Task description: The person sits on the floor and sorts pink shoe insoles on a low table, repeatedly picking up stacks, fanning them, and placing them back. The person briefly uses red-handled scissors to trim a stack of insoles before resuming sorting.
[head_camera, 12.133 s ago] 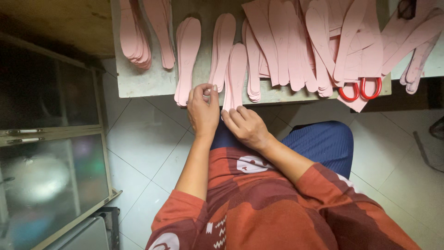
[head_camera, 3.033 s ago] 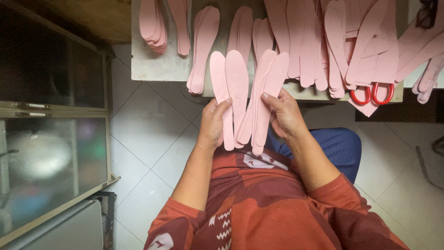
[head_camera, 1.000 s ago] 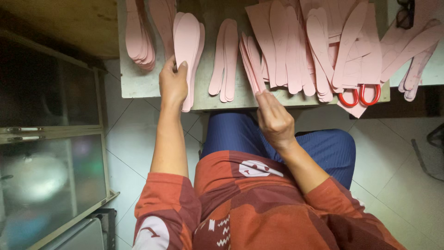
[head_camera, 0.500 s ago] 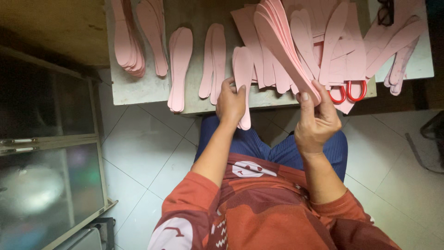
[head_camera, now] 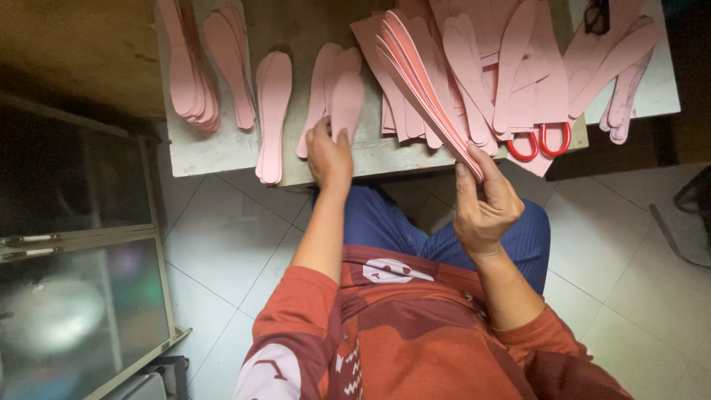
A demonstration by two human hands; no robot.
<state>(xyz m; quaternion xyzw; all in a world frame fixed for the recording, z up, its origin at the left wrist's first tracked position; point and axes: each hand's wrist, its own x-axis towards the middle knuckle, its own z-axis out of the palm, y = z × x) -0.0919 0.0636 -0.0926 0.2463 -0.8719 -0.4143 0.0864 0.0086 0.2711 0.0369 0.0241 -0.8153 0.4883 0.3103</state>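
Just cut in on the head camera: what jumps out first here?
Pink insole-shaped cutouts cover the grey table, piled thickest at the right. The right hand holds a fanned stack of pink cutouts raised off the near edge, while the left hand lays a single cutout on a small pile mid-table. Red-handled scissors peek from under the right heap.

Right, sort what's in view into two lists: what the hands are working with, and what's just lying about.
In hand:
- left hand on a pink insole on the table
- right hand holding a fanned stack of insoles

Lying about:
- red-handled scissors
- insole piles at far left
- single pile
- glasses
- cabinet
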